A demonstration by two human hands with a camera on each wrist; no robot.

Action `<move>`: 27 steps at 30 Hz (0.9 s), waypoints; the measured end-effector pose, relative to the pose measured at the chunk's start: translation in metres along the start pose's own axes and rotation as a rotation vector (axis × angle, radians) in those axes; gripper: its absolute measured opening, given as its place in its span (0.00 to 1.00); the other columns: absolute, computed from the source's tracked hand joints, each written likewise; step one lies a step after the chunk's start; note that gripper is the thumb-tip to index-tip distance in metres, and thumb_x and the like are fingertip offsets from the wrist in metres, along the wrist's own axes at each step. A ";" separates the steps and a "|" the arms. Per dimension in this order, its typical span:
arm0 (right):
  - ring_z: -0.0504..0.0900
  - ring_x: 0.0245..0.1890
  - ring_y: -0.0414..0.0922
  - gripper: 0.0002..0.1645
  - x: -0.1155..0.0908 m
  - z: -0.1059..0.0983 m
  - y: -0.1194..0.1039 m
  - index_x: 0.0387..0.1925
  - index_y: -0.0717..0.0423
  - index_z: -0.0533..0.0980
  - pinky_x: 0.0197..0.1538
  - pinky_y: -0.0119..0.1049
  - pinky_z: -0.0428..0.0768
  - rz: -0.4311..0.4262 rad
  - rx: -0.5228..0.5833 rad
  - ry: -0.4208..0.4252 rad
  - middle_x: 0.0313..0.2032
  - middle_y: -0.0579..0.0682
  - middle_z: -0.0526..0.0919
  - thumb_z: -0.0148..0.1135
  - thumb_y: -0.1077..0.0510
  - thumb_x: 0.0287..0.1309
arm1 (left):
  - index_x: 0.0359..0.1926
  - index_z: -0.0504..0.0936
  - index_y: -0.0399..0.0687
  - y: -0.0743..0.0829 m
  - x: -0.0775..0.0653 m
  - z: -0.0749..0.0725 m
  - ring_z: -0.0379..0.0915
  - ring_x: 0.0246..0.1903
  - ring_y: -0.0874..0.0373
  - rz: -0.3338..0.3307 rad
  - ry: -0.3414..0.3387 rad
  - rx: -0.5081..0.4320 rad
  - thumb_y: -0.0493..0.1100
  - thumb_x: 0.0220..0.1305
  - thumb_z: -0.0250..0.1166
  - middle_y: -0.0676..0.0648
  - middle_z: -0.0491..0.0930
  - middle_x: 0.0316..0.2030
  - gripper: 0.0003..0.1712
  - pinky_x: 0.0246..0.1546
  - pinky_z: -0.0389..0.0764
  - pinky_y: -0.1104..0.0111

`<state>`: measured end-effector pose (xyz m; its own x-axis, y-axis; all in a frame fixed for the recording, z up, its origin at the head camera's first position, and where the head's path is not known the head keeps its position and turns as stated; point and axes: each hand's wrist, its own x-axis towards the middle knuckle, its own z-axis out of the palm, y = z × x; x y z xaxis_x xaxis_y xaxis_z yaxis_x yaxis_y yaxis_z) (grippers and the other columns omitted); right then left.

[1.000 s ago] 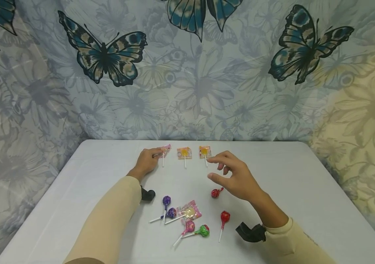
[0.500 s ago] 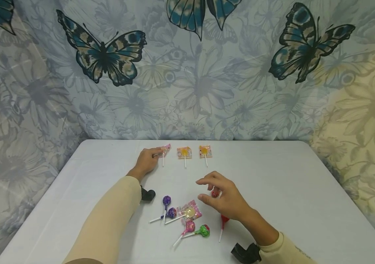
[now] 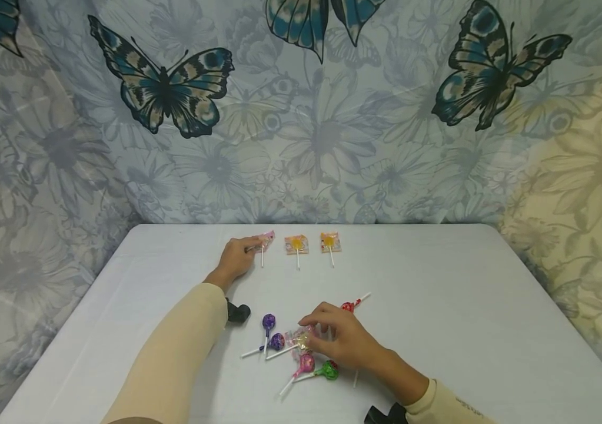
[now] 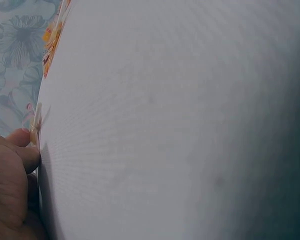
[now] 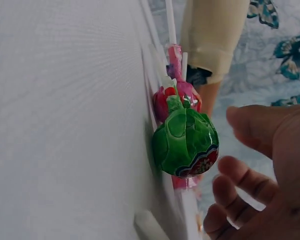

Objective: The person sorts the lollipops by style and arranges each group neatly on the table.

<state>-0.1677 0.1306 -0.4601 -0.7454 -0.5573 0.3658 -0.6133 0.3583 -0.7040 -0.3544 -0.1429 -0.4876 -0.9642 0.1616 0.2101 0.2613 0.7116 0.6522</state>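
Three flat lollipops lie in a spaced row near the far edge of a white surface (image 3: 438, 306) in the head view: a pink-wrapped lollipop (image 3: 266, 240) on the left, a middle orange lollipop (image 3: 296, 244) and an end orange lollipop (image 3: 331, 242). The person's left hand (image 3: 235, 259) rests at the pink-wrapped one. Nearer, a loose cluster holds an upper purple lollipop (image 3: 269, 321), a lower purple lollipop (image 3: 277, 341), a pink ball lollipop (image 3: 307, 363), a green lollipop (image 3: 328, 370) and a flat clear-wrapped lollipop (image 3: 302, 341). The right hand (image 3: 351, 341) is over that flat one, with a red lollipop (image 3: 348, 307) just beyond and a white stick (image 3: 356, 378) below, its head hidden. The work looks partway along: three lie in line, while the fourth flat one and the round ones are out of it. In the left wrist view, thumb and finger pinch the pink-wrapped one's edge, that grip clamped on it. In the right wrist view, the green lollipop fills the middle; the right grip's thumb and fingers are apart, with nothing visibly held between them.
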 end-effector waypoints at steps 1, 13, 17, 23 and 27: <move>0.73 0.32 0.45 0.15 -0.001 0.001 0.000 0.46 0.54 0.82 0.29 0.30 0.72 0.017 -0.006 -0.015 0.37 0.46 0.79 0.70 0.60 0.54 | 0.51 0.84 0.43 0.000 0.000 0.000 0.68 0.60 0.47 -0.002 0.001 0.000 0.31 0.63 0.58 0.48 0.78 0.55 0.17 0.63 0.62 0.57; 0.75 0.40 0.39 0.11 -0.005 0.006 0.002 0.44 0.49 0.84 0.45 0.37 0.76 0.052 -0.180 -0.066 0.39 0.40 0.77 0.67 0.59 0.58 | 0.52 0.83 0.43 0.001 -0.002 0.000 0.68 0.60 0.46 -0.009 -0.006 0.007 0.32 0.64 0.59 0.47 0.78 0.55 0.17 0.62 0.63 0.57; 0.74 0.41 0.37 0.11 -0.007 0.007 0.003 0.44 0.48 0.84 0.46 0.37 0.76 0.040 -0.251 -0.076 0.39 0.40 0.77 0.68 0.57 0.57 | 0.52 0.83 0.43 0.000 -0.003 0.001 0.68 0.60 0.46 -0.014 -0.009 0.014 0.32 0.64 0.58 0.48 0.78 0.55 0.17 0.62 0.62 0.57; 0.73 0.43 0.37 0.12 -0.007 0.007 0.005 0.45 0.45 0.84 0.49 0.40 0.75 0.059 -0.339 -0.100 0.41 0.37 0.76 0.66 0.52 0.59 | 0.52 0.83 0.42 0.001 -0.002 0.001 0.69 0.59 0.46 -0.008 0.006 0.002 0.31 0.63 0.58 0.47 0.78 0.55 0.17 0.62 0.63 0.57; 0.73 0.42 0.37 0.11 -0.007 0.007 0.005 0.44 0.45 0.84 0.47 0.39 0.75 0.063 -0.379 -0.094 0.40 0.37 0.76 0.65 0.50 0.59 | 0.52 0.83 0.41 0.001 -0.001 0.000 0.69 0.59 0.46 0.003 0.009 -0.005 0.31 0.63 0.58 0.47 0.78 0.54 0.17 0.62 0.63 0.57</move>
<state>-0.1638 0.1304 -0.4703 -0.7681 -0.5854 0.2596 -0.6334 0.6350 -0.4423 -0.3536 -0.1423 -0.4869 -0.9629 0.1574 0.2191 0.2647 0.7078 0.6549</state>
